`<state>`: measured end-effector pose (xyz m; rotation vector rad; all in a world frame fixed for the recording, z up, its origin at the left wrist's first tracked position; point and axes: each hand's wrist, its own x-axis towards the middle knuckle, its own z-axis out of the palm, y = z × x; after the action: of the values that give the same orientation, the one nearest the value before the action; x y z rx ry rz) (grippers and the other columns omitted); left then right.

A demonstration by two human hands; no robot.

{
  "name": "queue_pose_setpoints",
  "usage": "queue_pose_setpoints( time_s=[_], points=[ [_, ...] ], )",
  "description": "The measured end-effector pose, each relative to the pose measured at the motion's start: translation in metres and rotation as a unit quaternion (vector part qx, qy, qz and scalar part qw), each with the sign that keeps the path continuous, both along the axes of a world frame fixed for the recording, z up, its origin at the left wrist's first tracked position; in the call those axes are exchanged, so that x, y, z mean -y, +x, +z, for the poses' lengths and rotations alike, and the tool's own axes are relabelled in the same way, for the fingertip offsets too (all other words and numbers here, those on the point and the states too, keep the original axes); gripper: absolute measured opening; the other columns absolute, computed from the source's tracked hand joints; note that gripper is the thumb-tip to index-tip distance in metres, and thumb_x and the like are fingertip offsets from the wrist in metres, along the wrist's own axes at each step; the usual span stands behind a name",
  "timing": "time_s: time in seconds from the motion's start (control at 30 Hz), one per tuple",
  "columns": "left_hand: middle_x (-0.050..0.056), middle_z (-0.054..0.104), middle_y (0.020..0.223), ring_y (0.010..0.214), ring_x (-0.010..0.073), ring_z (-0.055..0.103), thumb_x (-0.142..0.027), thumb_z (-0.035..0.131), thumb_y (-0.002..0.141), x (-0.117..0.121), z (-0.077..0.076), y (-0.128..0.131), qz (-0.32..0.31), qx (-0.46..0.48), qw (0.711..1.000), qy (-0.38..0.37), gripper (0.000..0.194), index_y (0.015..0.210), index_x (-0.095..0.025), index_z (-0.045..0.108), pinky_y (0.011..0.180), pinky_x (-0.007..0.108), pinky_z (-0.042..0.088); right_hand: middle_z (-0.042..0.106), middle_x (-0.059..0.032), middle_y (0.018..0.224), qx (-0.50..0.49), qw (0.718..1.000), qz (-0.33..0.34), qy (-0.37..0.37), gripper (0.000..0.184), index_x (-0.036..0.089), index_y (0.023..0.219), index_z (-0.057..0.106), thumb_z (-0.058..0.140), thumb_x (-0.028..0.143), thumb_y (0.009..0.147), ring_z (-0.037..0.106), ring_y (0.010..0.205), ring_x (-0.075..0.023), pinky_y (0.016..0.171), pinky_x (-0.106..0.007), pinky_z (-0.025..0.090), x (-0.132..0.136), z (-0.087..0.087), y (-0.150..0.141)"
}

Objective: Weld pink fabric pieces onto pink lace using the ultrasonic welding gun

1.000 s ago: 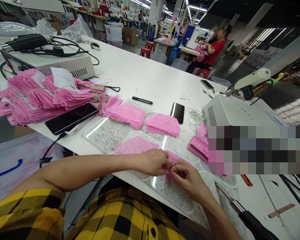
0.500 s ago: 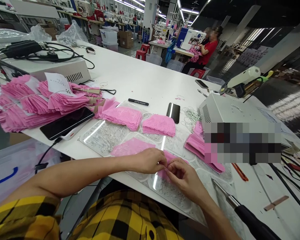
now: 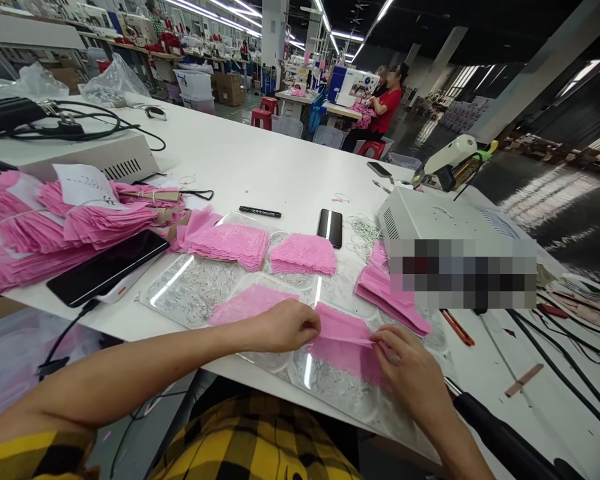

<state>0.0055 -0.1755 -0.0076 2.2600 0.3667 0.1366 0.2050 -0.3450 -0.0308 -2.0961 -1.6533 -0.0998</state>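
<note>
A thin pink fabric piece (image 3: 343, 340) is stretched between my two hands above a clear plate (image 3: 180, 287) on the table. My left hand (image 3: 290, 325) pinches its left end. At the right end, the thumb and fingertips of my right hand (image 3: 405, 357) are closed on the fabric's edge. Another flat pink piece (image 3: 250, 301) lies partly behind my left hand. Two pink lace stacks, a left stack (image 3: 237, 244) and a right stack (image 3: 304, 253), sit farther up the plate. To the right rests a folded pink bundle (image 3: 387, 297).
Tied pink bundles (image 3: 95, 220) and a large phone (image 3: 110, 267) lie at the left. A grey box (image 3: 435, 217) stands at the right. Near my right forearm is a black-handled pointed tool (image 3: 500, 433). A marker (image 3: 260, 211) and a smaller phone (image 3: 330, 228) lie beyond the stacks.
My hands were close together; now my right hand has moved right, and the pink fabric is spread between them. The whole view has shifted slightly.
</note>
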Motion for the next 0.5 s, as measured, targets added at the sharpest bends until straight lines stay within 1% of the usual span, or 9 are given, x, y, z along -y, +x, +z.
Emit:
queue_pose_setpoints(
  time_s=[0.13,0.2,0.27,0.33,0.4,0.5],
  points=[
    [0.004,0.069,0.076,0.068,0.0154,0.059,-0.014,0.056,0.079,-0.001,0.002,0.0,0.019,0.006,0.997,-0.075,0.013,0.074,-0.013,0.068,0.066,0.025,0.042,0.069,-0.0061,0.092,-0.014,0.998,0.005,0.059,0.023,0.024,0.09,0.07,0.048,0.027,0.09,0.065,0.085,-0.0206,0.073,-0.035,0.052,-0.02,0.012,-0.006],
    [0.004,0.069,0.077,0.071,0.0156,0.06,-0.02,0.057,0.082,-0.005,0.003,-0.001,0.041,0.012,0.991,-0.13,0.014,0.075,-0.014,0.068,0.068,0.025,0.045,0.069,-0.0063,0.093,-0.023,0.996,0.034,0.073,0.024,0.024,0.092,0.072,0.048,0.025,0.09,0.065,0.086,-0.0203,0.074,-0.035,0.052,-0.036,0.021,-0.015],
    [0.004,0.069,0.079,0.075,0.0162,0.061,-0.026,0.056,0.085,-0.01,0.003,-0.004,0.074,0.021,0.978,-0.194,0.019,0.076,-0.014,0.067,0.071,0.026,0.047,0.069,-0.0063,0.091,-0.033,0.994,0.079,0.069,0.026,0.024,0.092,0.073,0.047,0.023,0.09,0.065,0.085,-0.0194,0.072,-0.033,0.053,-0.054,0.029,-0.027],
    [0.005,0.069,0.081,0.078,0.0163,0.063,-0.033,0.052,0.089,-0.016,0.004,-0.009,0.11,0.03,0.956,-0.271,0.026,0.078,-0.013,0.065,0.075,0.028,0.05,0.068,-0.006,0.091,-0.04,0.989,0.13,0.059,0.027,0.025,0.092,0.073,0.047,0.02,0.09,0.064,0.082,-0.0176,0.069,-0.031,0.053,-0.072,0.036,-0.043],
    [0.007,0.069,0.083,0.08,0.0165,0.065,-0.041,0.045,0.092,-0.022,0.004,-0.018,0.143,0.036,0.924,-0.352,0.036,0.081,-0.012,0.063,0.077,0.03,0.053,0.068,-0.0056,0.092,-0.046,0.98,0.187,0.055,0.029,0.026,0.092,0.073,0.045,0.017,0.09,0.064,0.081,-0.0159,0.067,-0.028,0.053,-0.09,0.04,-0.063],
    [0.009,0.067,0.08,0.076,0.018,0.067,-0.06,0.034,0.093,-0.032,0.004,-0.034,0.185,0.04,0.871,-0.453,0.057,0.082,-0.011,0.06,0.073,0.033,0.056,0.069,-0.0062,0.095,-0.072,0.956,0.279,0.046,0.03,0.024,0.089,0.073,0.043,0.017,0.091,0.064,0.085,-0.0163,0.072,-0.029,0.054,-0.114,0.042,-0.096]
  ],
)
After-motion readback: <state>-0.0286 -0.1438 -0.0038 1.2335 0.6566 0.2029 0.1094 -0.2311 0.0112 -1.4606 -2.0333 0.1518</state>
